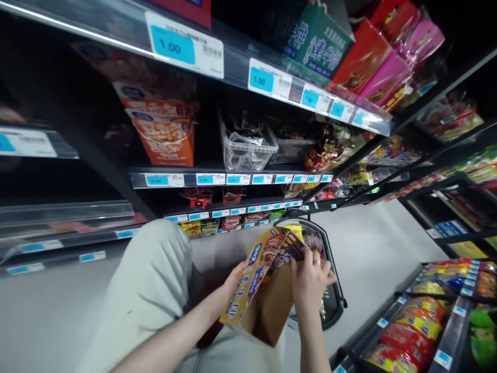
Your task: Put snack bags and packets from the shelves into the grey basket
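A yellow cardboard snack box (252, 277) with blue lettering is tilted in front of me, its open side showing the brown inside and a few small packets (280, 260) at the far end. My left hand (232, 282) is wrapped round the box's left side, its fingers partly hidden behind it. At the right rim, my right hand (313, 277), with a ring on one finger, has its fingers bent against the cardboard edge. Beneath the box, on the floor, is a black shopping basket (337, 280) with some packaged goods (312, 241) in it, partly covered by the box and my right hand.
Store shelves with price tags (237, 179) run across in front, carrying orange snack bags (166, 137) and a clear plastic tub (248, 150). My bent knee (163, 259) is at the left. A low rack of colourful packets (415, 326) stands at lower right.
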Motion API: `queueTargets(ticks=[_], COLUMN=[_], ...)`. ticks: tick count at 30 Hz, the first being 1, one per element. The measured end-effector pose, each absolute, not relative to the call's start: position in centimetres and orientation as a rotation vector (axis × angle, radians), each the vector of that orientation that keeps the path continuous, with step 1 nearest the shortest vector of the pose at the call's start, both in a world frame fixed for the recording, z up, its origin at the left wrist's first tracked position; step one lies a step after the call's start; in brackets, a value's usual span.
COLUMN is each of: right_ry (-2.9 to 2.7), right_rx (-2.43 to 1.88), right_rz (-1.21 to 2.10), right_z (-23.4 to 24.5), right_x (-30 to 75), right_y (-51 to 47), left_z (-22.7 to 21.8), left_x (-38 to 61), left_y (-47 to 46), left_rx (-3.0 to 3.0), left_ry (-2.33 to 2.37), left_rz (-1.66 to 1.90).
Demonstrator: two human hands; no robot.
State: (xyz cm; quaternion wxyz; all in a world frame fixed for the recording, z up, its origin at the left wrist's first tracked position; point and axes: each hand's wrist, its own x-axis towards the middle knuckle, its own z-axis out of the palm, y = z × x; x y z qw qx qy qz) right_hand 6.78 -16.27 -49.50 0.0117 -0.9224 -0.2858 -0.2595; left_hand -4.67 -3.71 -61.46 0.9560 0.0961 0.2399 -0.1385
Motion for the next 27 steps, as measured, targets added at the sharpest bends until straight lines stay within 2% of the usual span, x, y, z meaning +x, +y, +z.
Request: queueTargets(ticks=[6, 11, 17, 23, 27], right_ry=[-0.907, -1.062, -0.984, -0.787, -0.931], right_rx=[-2.789, -2.581, -2.888, -3.127, -2.9], right_rz=[-0.797, -0.876, -0.919, -0.542, -0.462], right_z=[-50.0, -49.4, -49.1, -49.4, -49.9], right_x=[8.3, 8.6, 7.3, 7.0, 7.7], right_y=[-17.2, -17.7, -17.1, -16.7, -18.2], left_z=[-58.4, -57.8, -58.8, -58.4, -60.4], left_x=[-4.6, -4.4, -4.1, -4.4, -4.3], left_y=[-3.6, -3.5, -3.7, -4.0, -4.6], left_rx=[0.204, 0.17, 0.132, 0.167, 0.284], left_ry=[0.591, 0.541, 0.515, 0.569, 0.527], left_rz=[-0.28, -0.225, -0.195, -0.241, -0.123])
